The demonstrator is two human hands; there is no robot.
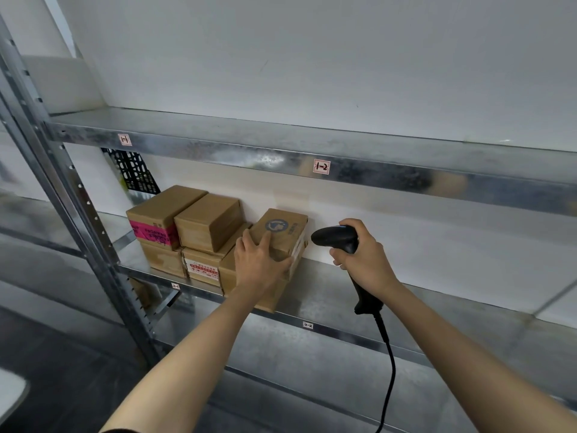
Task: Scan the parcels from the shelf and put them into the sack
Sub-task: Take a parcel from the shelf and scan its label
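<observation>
Two galvanised steel shelf boards are crossing the view, carried by a perforated upright point(78, 195) at the left. The upper shelf board point(281, 145) is wearing small red-framed labels, one reading 1-2 point(321, 166). The lower shelf board point(343, 295) is holding a cluster of cardboard parcels against the white back wall point(312, 57), all toward its left end.

Parcels, big to small: a low brown box point(268, 300) is sitting at the front edge under the left forearm. Beside it to the left, a box with a red-printed white label point(201, 266), and a plain box point(162, 259) further left. Stacked on those, a box with a pink tape band point(156, 228) and a plain taped box point(207, 221), touching side by side.

The task parcel, a small box with a round blue logo point(281, 234), is resting on top of the low brown box, at the right end of the cluster. The left hand point(260, 260) is lying over its near face, fingers spread and curling onto its top and right edge, grasping it.

The right hand point(363, 256) is clenching the grip of a black handheld barcode scanner point(338, 239), whose head is pointing left toward that parcel, near it but apart. Its black cable point(388, 370) is hanging down past the lower shelf edge.
</observation>
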